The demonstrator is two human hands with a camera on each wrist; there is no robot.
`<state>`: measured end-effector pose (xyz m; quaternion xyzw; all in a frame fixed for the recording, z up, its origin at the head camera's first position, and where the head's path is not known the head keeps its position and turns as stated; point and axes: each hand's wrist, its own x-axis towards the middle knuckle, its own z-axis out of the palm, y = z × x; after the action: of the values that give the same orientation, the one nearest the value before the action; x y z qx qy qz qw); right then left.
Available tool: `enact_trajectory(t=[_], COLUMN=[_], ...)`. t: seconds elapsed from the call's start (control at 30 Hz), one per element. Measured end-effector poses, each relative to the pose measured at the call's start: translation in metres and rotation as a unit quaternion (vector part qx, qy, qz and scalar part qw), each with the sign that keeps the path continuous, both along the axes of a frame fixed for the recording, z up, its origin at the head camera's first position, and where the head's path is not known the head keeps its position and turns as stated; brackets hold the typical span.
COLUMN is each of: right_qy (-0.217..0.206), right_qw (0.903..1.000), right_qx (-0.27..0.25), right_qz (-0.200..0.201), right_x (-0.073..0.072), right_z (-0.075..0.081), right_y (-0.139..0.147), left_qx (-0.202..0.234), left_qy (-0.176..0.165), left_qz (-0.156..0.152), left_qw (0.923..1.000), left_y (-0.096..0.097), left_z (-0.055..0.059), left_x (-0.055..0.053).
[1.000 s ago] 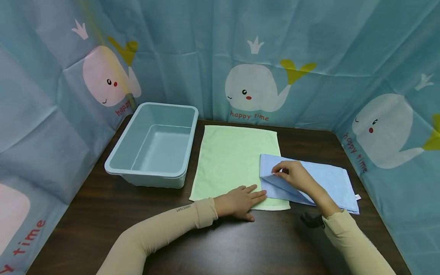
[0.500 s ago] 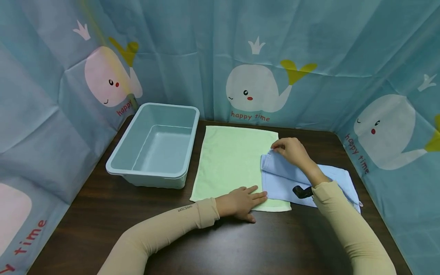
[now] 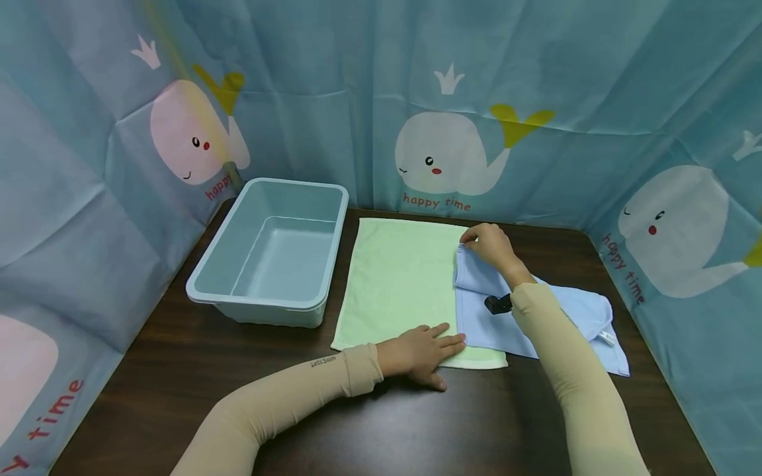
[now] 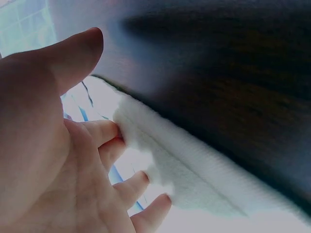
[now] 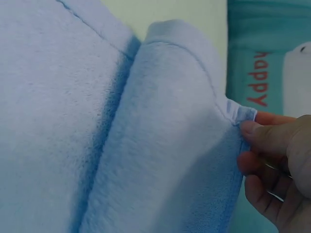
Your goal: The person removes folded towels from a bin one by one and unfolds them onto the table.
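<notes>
A light green towel (image 3: 399,277) lies spread on the dark table. Over its right side and the table beyond lies a folded blue towel (image 3: 485,320). My right hand (image 3: 491,246) pinches a corner of the blue towel's upper layer between thumb and index finger, holding it up toward the far side; the right wrist view shows the corner in the thumb's grip (image 5: 279,145). My left hand (image 3: 424,354) rests with straight, spread fingers on the green towel's near edge, fingertips right at the blue towel's left edge. In the left wrist view, the fingers (image 4: 131,189) lie along the towel edge.
A light blue plastic basin (image 3: 286,258) stands at the table's left back. A blue curtain (image 3: 321,106) printed with whales surrounds the table (image 3: 464,430) at the back and sides. A white tag (image 3: 606,338) shows on the blue towel's right part.
My right hand has moved away from me and slightly left, drawing the blue towel's upper layer back and exposing more of the layer below. My left hand has stayed in place.
</notes>
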<state>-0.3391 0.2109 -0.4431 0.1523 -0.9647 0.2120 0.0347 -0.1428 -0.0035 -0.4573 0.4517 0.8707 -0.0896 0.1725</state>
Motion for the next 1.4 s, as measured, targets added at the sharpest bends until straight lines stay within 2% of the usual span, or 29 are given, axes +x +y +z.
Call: enact_trajectory(t=[0.13,0.3,0.57,0.83,1.1,1.4], right_qy=[-0.028,-0.055,-0.034,-0.031,-0.021,0.005], right_qw=[0.9995,0.9983,0.999,0.9992,0.9994,0.999], right_qx=[0.006,0.008,0.005,0.007,0.01,-0.006], right_qz=[-0.011,-0.017,-0.027,-0.023,-0.024,-0.043], right_x=[-0.007,-0.009,-0.005,0.002,0.032,0.076], right_z=[-0.01,-0.021,-0.025,-0.023,-0.018,-0.019], right_y=[0.002,0.003,0.001,0.008,0.033,0.087], left_qx=[-0.004,-0.008,-0.019,-0.011,-0.012,-0.006], left_qy=[0.006,0.009,0.024,0.02,0.012,0.019], left_qz=[-0.002,-0.006,-0.014,-0.012,-0.004,-0.001], left_qw=[1.0,0.9999,0.9994,0.9997,0.9998,0.9998], left_y=[0.002,0.003,0.004,0.005,0.004,0.001], left_z=[0.001,0.002,0.003,0.002,0.002,0.002], left_x=[0.002,0.003,0.004,0.002,0.002,0.001])
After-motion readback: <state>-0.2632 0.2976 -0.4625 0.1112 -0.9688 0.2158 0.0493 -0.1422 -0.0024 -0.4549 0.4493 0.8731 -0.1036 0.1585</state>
